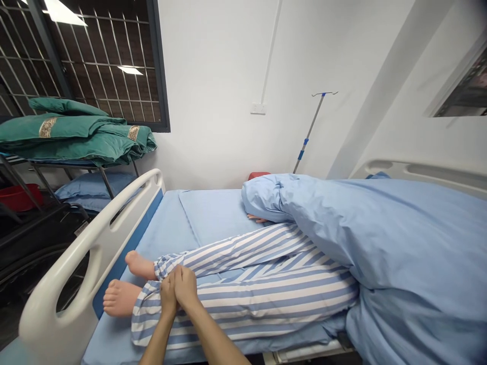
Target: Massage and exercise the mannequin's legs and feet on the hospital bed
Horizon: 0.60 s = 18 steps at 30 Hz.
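A manikin with smooth plastic-looking feet (120,298) lies on the bed in blue-and-white striped trousers (258,299). Over the near lower leg, just above the ankle, my left hand (168,295) and my right hand (185,287) are side by side and touching, fingers curled down. Both rest at the striped cloth; whatever is inside the fingers is hidden. A light blue quilt (365,228) is folded back in a thick heap over the manikin's upper body. A few fingertips of the manikin's hand (257,218) show from under the quilt's edge.
The white footboard (91,248) rises at the left, the headboard (429,171) at the right. Behind the bed stands an IV pole (310,132). Green folded bedding (76,132) lies on a rack by the barred window, with a black wheelchair (34,253) below.
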### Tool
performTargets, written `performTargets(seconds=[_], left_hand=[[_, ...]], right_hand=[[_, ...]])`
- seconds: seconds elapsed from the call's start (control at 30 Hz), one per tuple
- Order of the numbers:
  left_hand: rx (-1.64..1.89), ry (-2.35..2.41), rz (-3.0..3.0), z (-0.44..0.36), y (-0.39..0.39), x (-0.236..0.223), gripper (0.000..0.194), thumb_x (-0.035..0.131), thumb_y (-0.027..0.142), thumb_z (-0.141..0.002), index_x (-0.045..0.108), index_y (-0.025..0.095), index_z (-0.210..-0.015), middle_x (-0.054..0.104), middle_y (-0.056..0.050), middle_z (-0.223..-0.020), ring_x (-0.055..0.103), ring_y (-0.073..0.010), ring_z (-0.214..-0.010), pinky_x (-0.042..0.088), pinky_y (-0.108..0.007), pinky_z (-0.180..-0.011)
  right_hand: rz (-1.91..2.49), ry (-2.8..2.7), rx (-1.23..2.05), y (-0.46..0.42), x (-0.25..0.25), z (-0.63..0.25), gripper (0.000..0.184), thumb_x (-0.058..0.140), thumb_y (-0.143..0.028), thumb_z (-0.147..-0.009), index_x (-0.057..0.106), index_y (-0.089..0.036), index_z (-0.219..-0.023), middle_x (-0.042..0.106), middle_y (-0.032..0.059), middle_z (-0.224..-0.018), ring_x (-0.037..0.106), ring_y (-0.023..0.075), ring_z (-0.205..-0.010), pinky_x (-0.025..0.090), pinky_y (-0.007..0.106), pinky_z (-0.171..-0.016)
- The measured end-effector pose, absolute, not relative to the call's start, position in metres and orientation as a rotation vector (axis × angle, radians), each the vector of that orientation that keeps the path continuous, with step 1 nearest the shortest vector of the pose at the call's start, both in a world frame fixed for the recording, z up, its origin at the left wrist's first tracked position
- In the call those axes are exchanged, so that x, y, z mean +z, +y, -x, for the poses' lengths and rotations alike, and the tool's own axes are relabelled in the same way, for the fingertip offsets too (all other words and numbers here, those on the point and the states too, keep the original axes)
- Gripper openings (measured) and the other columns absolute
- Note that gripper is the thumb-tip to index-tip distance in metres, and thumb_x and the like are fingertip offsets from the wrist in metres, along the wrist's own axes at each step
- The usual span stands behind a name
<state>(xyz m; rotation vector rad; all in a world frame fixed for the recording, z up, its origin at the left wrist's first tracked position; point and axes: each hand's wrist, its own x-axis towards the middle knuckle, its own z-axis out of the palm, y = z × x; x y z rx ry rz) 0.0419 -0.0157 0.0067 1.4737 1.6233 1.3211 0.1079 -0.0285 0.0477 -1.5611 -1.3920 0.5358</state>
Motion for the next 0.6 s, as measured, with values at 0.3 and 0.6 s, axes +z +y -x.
performTargets(seconds=[0.3, 0.6], left_hand=[[1.263, 1.659, -1.472, -0.043, -0.017, 0.0, 0.042, 0.036, 0.049, -0.08, 0.061, 0.018, -0.067, 0.068, -0.01, -0.071, 0.063, -0.0247, -0.073, 0.049, -0.037, -0.07], [1.329, 1.416, -1.13, -0.063, -0.02, 0.032, 0.033, 0.049, 0.044, -0.073, 0.042, 0.021, -0.051, 0.046, 0.004, -0.045, 0.044, -0.0125, -0.047, 0.04, -0.027, -0.049]], right_hand=[[1.565, -1.56, 0.432, -0.044, 0.036, -0.123, 0.047, 0.027, -0.029, -0.094, 0.063, -0.016, -0.067, 0.067, 0.008, -0.066, 0.059, 0.0159, -0.06, 0.028, 0.026, -0.054], [1.508, -1.396, 0.525, -0.038, 0.028, -0.127, 0.05, 0.024, -0.03, -0.095, 0.061, -0.017, -0.063, 0.065, 0.006, -0.063, 0.057, 0.0142, -0.057, 0.031, 0.023, -0.054]])
